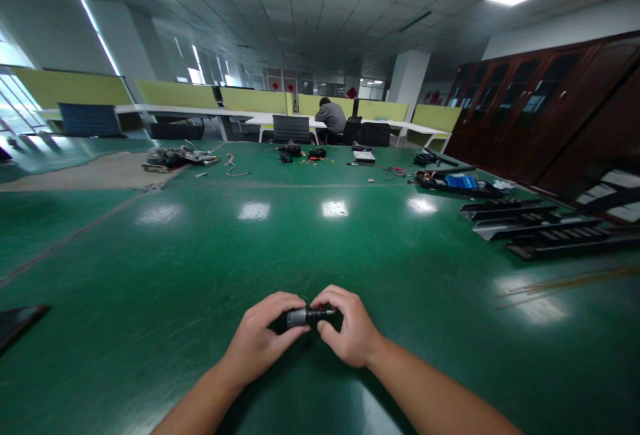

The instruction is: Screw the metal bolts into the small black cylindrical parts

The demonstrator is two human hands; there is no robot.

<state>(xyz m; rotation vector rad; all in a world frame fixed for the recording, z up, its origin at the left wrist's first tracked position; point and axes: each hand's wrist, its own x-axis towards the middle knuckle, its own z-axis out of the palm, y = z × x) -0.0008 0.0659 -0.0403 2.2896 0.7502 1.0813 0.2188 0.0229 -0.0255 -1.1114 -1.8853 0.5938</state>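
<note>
We hold a small grey-and-black cylindrical part (297, 317) between our two hands, low in the middle of the view, over the near side of the green worktop (240, 241). The fingers of our left hand (263, 335) are curled narrowly about its thicker grey end, thumb below and fingertips above. Our right hand (353, 329) is bent around the thinner dark end, which finishes in a shiny tip, its fingers and thumb a little apart; we cannot tell how firmly they touch it, nor whether the part rests on the surface. On our right lie several long black metal channels (575, 245), with thin rods (565, 287) nearer to us and a black tray (435, 183) holding something blue beyond. Along the far side we see a white box (364, 157), a black device (290, 151), a loose cable (231, 165) and a jumble of parts (173, 157) towards the left. A dark flat object (20, 321) juts in at our left edge. Well beyond, a person in a grey top (332, 117) sits leaning over a white desk, in front of yellow-green partitions (257, 100)
</note>
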